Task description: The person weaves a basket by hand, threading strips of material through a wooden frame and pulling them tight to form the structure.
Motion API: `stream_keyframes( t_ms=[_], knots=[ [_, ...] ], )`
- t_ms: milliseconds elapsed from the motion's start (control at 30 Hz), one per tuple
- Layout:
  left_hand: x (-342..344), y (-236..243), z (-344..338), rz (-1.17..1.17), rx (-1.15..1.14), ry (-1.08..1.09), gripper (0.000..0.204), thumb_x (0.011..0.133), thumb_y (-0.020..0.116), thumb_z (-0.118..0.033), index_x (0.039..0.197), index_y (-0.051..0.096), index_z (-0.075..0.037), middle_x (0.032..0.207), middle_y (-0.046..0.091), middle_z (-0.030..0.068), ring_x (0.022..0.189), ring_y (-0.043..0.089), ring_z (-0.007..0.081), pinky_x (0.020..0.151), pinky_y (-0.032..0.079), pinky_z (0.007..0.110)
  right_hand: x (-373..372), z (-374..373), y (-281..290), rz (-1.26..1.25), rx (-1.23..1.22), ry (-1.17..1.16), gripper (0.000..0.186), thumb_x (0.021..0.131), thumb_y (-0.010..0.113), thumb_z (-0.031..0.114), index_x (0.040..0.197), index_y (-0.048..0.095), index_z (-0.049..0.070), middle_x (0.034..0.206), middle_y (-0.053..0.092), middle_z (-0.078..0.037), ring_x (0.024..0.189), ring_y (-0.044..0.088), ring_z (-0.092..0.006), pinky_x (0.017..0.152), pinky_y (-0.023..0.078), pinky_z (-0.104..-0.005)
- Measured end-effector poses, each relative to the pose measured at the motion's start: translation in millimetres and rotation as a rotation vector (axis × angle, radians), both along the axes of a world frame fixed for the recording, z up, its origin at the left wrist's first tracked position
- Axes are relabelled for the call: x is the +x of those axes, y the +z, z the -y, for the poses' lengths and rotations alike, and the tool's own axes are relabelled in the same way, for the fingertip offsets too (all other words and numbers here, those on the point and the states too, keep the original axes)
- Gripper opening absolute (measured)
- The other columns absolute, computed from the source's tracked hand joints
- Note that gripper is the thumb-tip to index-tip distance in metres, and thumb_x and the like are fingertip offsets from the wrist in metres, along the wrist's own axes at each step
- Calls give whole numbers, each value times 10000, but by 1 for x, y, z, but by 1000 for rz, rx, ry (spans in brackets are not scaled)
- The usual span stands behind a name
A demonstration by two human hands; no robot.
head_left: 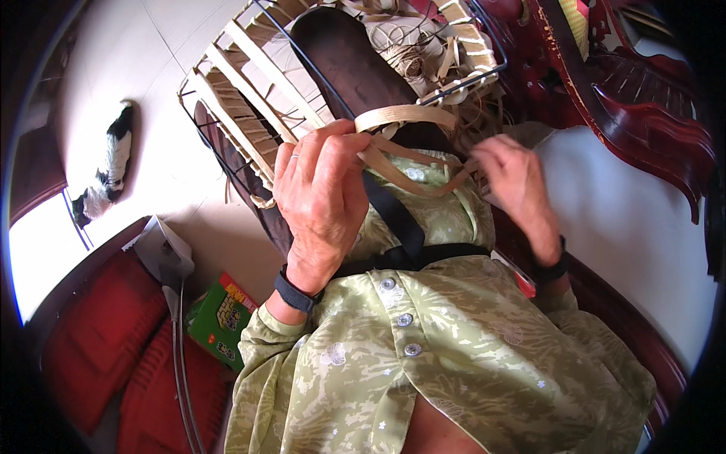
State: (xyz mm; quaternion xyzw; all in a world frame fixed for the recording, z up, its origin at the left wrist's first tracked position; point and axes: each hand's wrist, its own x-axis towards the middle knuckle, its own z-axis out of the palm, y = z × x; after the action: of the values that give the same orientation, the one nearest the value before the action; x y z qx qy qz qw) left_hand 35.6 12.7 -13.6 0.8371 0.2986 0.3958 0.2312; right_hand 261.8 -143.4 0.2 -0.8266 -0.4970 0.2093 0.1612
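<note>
A black wire basket frame (236,113), partly wrapped with flat tan strips, rests over my legs. My left hand (321,178) is closed at its near edge, pinching a loose tan strip (404,115) between thumb and fingers. From there the strip curls to the right in wide loops. Its lower loop reaches the fingertips of my right hand (518,185), which are drawn together on it and somewhat blurred by motion. The wrapped wire under my left fingers is partly hidden by that hand.
Tangled cord and strips (408,57) lie beyond the basket's right part. Carved dark red wooden furniture (635,144) stands at the right. On the floor at left is a black and white animal (115,159). A green box (221,318) sits beside red cushions (106,340).
</note>
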Motion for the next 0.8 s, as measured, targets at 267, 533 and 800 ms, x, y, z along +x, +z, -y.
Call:
stream_keyframes(
  t_ms=[267, 533, 800],
  knots=[
    [-6, 0, 1, -22, -10, -15, 269, 731, 641, 83, 958, 663, -61, 960, 702, 72, 802, 657, 243, 688, 445, 351, -74, -53, -20, -216, 197, 80, 208, 940, 695, 247, 1013, 675, 53, 685, 671, -176, 635, 711, -323, 551, 543, -426],
    [-2, -2, -1, 40, -12, -7, 236, 738, 670, 64, 934, 669, -67, 968, 703, 54, 782, 652, 222, 670, 442, 333, 115, 53, -68, 243, -856, -492, 310, 995, 586, 260, 1046, 732, -9, 882, 740, -190, 818, 727, -351, 741, 558, -400],
    [-1, 0, -2, 16, -2, 35, 236, 747, 652, 86, 932, 648, -62, 942, 709, 62, 781, 662, 231, 679, 454, 350, -54, -29, 9, -171, 16, 12, 169, 942, 629, 155, 1081, 702, 93, 657, 675, -163, 580, 699, -313, 550, 556, -397]
  ],
)
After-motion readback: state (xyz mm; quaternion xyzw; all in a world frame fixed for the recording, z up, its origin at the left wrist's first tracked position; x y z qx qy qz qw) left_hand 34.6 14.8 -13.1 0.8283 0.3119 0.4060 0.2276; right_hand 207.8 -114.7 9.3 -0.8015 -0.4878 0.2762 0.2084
